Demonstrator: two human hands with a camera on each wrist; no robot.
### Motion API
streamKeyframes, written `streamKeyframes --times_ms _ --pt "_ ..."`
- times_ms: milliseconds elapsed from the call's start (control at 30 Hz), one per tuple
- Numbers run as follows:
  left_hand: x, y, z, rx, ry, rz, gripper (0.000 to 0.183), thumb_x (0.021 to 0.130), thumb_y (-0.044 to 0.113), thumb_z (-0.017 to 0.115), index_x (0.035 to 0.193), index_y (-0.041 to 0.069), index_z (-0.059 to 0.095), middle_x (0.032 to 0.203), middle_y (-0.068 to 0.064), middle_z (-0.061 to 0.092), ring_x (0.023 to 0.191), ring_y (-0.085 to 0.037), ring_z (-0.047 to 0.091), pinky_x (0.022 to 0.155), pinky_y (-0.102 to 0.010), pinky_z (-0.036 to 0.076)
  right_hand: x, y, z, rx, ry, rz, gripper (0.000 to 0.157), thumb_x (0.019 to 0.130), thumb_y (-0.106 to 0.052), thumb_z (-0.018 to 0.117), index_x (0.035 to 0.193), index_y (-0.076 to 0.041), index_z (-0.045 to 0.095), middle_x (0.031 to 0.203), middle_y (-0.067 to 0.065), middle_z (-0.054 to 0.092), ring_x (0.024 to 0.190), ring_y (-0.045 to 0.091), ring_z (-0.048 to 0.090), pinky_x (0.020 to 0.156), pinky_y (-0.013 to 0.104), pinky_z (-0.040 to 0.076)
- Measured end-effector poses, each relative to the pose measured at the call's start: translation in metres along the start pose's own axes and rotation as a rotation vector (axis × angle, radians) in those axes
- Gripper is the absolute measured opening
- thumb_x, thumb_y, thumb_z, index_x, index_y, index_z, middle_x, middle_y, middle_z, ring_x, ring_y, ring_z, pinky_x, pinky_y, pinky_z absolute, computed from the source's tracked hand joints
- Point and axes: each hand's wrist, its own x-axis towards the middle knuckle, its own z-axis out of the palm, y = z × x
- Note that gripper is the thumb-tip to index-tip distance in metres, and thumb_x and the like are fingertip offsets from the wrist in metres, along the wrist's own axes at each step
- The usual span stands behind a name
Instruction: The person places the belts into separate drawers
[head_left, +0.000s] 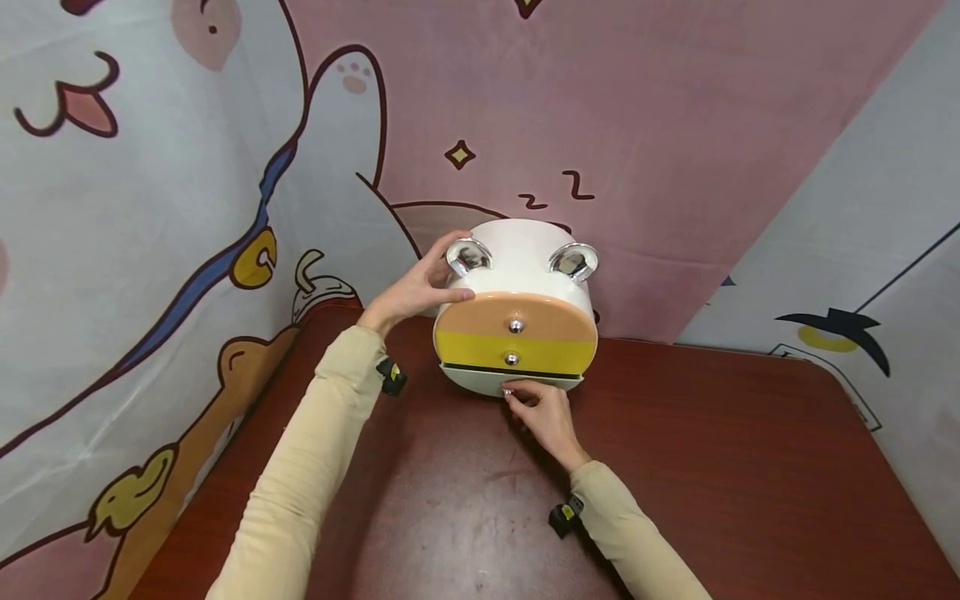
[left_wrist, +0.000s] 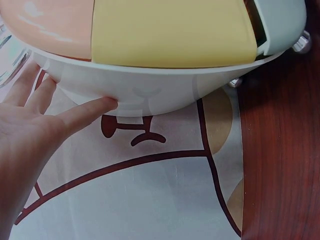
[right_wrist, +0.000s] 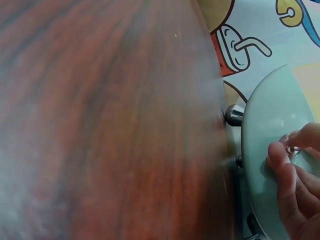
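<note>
A white rounded drawer box (head_left: 521,258) with two silver ear-like pieces stands on the table, with an orange drawer (head_left: 480,317), a yellow drawer (head_left: 555,354) and a pale green bottom drawer (head_left: 468,379). The green drawer sits slightly out, a dark gap showing above it. Thumb and fingers of my right hand (head_left: 547,417) pinch the small silver knob (head_left: 507,392) on that drawer. My left hand (head_left: 420,287) rests against the box's left side by the silver ear (head_left: 470,257); in the left wrist view its fingers are nearly straight and the thumb (left_wrist: 95,109) touches the white wall.
The box stands near the back of a dark red-brown wooden table (head_left: 720,467). A cartoon-printed cloth (head_left: 637,125) hangs behind it and along the left side. Short silver feet (right_wrist: 234,115) show under the box in the right wrist view.
</note>
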Motion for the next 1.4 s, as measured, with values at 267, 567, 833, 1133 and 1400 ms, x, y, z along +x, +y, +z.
streamKeyframes --times_ms 267,567,833,1133,1400 --pt "0.000 0.002 0.001 0.004 0.000 -0.008 0.084 0.086 0.001 0.071 0.151 0.024 0.023 0.138 -0.013 0.048 0.121 -0.027 0.051 0.101 -0.045 0.036 0.004 0.002 -0.001 -0.022 0.009 0.025 0.016 0.085 -0.005 0.073 0.100 -0.011 0.077 0.075 0.001 0.070 0.048 0.026 0.061 0.040 0.030 0.046" --pt "0.001 0.001 0.002 0.007 -0.003 -0.008 0.085 0.086 0.001 0.071 0.151 0.024 0.023 0.137 -0.013 0.049 0.120 -0.027 0.052 0.101 -0.044 0.036 0.008 0.004 -0.003 -0.059 0.018 0.047 0.016 0.085 -0.009 0.074 0.099 -0.016 0.078 0.072 -0.004 0.070 0.045 0.024 0.060 0.040 0.030 0.046" --pt "0.003 0.001 0.002 -0.021 0.001 -0.021 0.086 0.086 0.001 0.071 0.152 0.023 0.022 0.135 -0.015 0.052 0.118 -0.033 0.053 0.096 -0.045 0.041 0.011 0.007 -0.004 -0.023 0.005 0.097 0.016 0.085 -0.010 0.075 0.100 -0.017 0.078 0.075 -0.001 0.071 0.050 0.027 0.062 0.042 0.032 0.048" --pt "-0.002 0.004 0.002 -0.010 0.028 -0.004 0.088 0.087 0.002 0.070 0.154 0.026 0.020 0.143 -0.015 0.044 0.127 -0.031 0.045 0.105 -0.050 0.031 0.007 0.006 -0.016 -0.043 -0.107 0.007 0.029 0.087 -0.005 0.072 0.115 -0.012 0.072 0.101 0.007 0.072 0.070 0.026 0.068 0.055 0.032 0.052" --pt "-0.019 -0.003 -0.006 0.148 0.087 0.013 0.088 0.091 0.007 0.068 0.156 0.028 0.012 0.153 -0.014 0.029 0.136 -0.032 0.033 0.108 -0.050 0.025 -0.003 0.006 -0.060 -0.241 -0.041 -0.045 0.027 0.086 -0.010 0.074 0.112 -0.012 0.074 0.105 0.000 0.071 0.102 0.019 0.064 0.085 0.043 0.049"
